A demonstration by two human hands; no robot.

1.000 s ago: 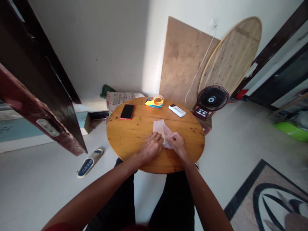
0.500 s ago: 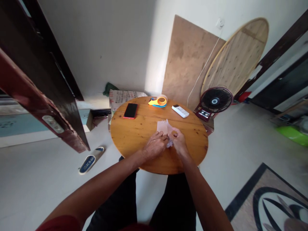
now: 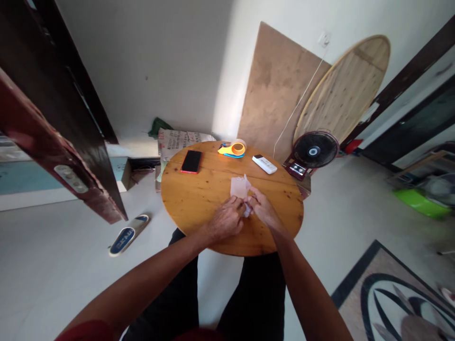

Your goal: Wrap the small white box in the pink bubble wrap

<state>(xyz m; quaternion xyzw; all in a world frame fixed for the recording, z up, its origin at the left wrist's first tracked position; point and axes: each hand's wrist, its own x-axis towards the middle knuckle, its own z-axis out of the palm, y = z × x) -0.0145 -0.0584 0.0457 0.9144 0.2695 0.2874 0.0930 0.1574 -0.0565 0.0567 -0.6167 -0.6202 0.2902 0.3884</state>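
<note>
Pinching close with the fingers (image 3: pixel 257 193) of the right hand (image 3: pixel 263 208) at the right side of a thin pale sheet (image 3: pixel 238 186). Keeping no wide gap there, as far as visible. Resting the left hand (image 3: pixel 226 218) at the sheet's near left, with curled fingers just beside the right ones; cannot tell from above whether gripping or only pressing down. Lying, in the sheet's case, on the near-middle part of the round worktop (image 3: pixel 192 203), flat at the far end and crumpled between and below the 2 hands. Looks like folding or working the loose edge, only partly done. Calls, most likely, for steady pressure on the left and a small, careful tuck on the right, without tearing such flimsy material. Farther out, along the worktop's far side: 1 red-edged phone (image 3: pixel 192 162) at left, 1 yellow tape dispenser (image 3: pixel 226 150) in the middle, 1 white remote-like device (image 3: pixel 265 164) at right. Beyond the edge, well apart: 1 fan (image 3: pixel 313 150).
</note>
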